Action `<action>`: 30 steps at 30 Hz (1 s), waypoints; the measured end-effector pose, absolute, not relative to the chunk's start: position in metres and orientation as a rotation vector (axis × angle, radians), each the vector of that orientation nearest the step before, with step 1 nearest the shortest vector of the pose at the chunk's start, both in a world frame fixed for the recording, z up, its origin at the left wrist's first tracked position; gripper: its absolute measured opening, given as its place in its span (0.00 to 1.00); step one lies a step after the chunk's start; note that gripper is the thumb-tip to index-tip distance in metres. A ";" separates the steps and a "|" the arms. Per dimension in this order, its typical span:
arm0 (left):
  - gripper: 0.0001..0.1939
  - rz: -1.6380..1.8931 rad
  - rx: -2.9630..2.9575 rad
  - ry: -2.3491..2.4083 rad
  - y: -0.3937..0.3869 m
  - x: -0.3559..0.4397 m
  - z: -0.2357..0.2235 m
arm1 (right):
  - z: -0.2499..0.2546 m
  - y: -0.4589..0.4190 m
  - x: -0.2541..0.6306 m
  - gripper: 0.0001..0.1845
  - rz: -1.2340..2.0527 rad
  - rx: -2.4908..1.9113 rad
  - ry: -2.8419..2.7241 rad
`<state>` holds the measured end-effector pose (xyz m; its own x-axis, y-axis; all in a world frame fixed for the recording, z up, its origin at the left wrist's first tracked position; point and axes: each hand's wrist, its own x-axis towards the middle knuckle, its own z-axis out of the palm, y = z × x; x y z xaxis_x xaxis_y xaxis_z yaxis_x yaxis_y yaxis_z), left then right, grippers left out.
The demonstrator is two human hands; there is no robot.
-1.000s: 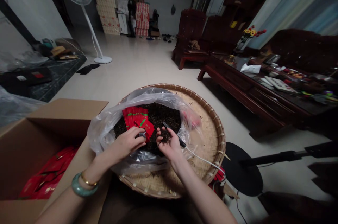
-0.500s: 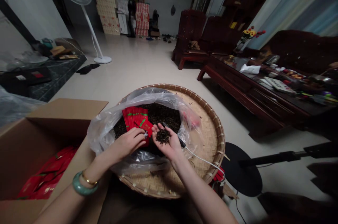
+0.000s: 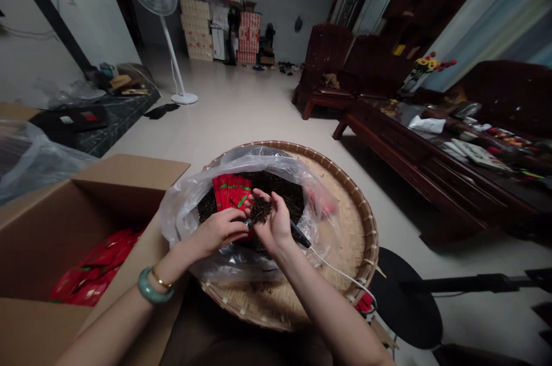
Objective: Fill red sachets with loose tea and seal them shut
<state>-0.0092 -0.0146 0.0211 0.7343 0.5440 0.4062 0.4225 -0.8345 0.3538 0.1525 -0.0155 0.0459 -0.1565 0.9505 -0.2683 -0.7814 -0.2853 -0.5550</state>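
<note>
My right hand (image 3: 276,227) is cupped, palm up, around a heap of dark, dry tea leaves (image 3: 260,210). Close against it, my left hand (image 3: 222,231) pinches a small red packet, mostly hidden under the fingers, whose silvery mouth (image 3: 248,223) shows at the fingertips beside the leaves. Both hands are over a clear plastic bag (image 3: 179,211), which lies spread open with more tea leaves (image 3: 293,196) inside. A fanned row of red packets (image 3: 230,189) with green marks rests on those leaves. By my right wrist lies a black handle (image 3: 301,235) with a white cord.
Under the bag is a round woven bamboo tray (image 3: 357,222). An open cardboard box (image 3: 129,173) at left contains red packets (image 3: 97,265). A black round stand base (image 3: 407,297) is at right, below a dark wooden table (image 3: 388,153). A white fan (image 3: 183,97) stands farther off.
My right hand has turned and closed more around the tea leaves, tilting toward the packet's mouth. My left hand stays pinched beside it. The whole view has shifted slightly.
</note>
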 end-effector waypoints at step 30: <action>0.09 0.859 2.601 0.776 -0.013 -0.014 0.011 | 0.014 -0.023 0.172 0.15 0.923 -1.047 -1.575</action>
<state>-0.0141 -0.0132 0.0111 0.6765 0.5747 0.4605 0.3997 -0.8117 0.4258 0.1718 -0.0235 0.0140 -0.1351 0.9393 0.3154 0.1838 0.3365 -0.9236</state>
